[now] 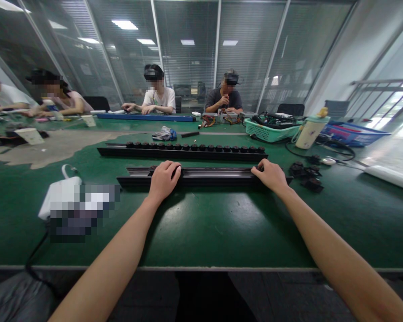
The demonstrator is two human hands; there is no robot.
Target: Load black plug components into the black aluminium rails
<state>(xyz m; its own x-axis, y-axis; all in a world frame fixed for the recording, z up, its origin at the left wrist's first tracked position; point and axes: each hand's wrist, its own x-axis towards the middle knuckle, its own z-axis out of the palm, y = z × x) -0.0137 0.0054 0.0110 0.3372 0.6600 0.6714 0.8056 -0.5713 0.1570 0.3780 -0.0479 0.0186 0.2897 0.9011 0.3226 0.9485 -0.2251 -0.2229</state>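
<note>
A long black metal rail (201,177) lies crosswise on the green table mat (208,228) just ahead of me. My left hand (164,181) is curled over its top near the middle, and my right hand (270,175) grips it near the right end, with a small black part showing under the fingers. Whatever lies beneath my palms is hidden. Beyond it runs a second black rail (182,153) carrying a row of several black knob-like parts (195,147). To the right of my right hand lies a loose heap of black parts (305,175).
A pixelated white object with a cable (74,206) sits left of my arms. Farther off are a green basket of wires (272,129), a bottle (310,132), a blue crate (356,134), and several seated co-workers (157,91) along the table. The near table edge (201,268) runs below my forearms.
</note>
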